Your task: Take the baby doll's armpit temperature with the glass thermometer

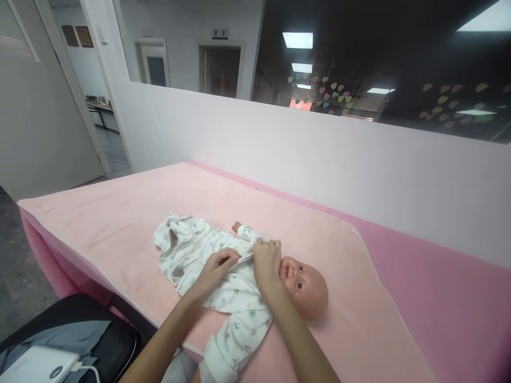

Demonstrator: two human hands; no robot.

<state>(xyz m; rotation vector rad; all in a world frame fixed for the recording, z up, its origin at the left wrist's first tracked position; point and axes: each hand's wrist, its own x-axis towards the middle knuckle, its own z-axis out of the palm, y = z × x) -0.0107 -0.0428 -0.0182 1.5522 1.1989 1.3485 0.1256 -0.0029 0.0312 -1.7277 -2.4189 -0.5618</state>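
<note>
A baby doll (311, 290) lies on its back on the pink-covered table, its head to the right. It wears a white patterned baby outfit (223, 298), whose loose leg end spreads out to the left. My right hand (266, 260) is closed on the fabric at the doll's upper chest, just below its chin. With fingers and thumb pinched together, my left hand (219, 266) grips the edge of the outfit over the belly. One small doll hand (236, 227) shows past the far sleeve. The near sleeve (235, 343) stretches toward me.
The pale pink blanket (120, 223) covers the table, with a darker pink cloth (451, 287) under it. A white wall with a window stands behind. At lower left is a black chair (80, 314) with a white device (40, 364) and its cable on it.
</note>
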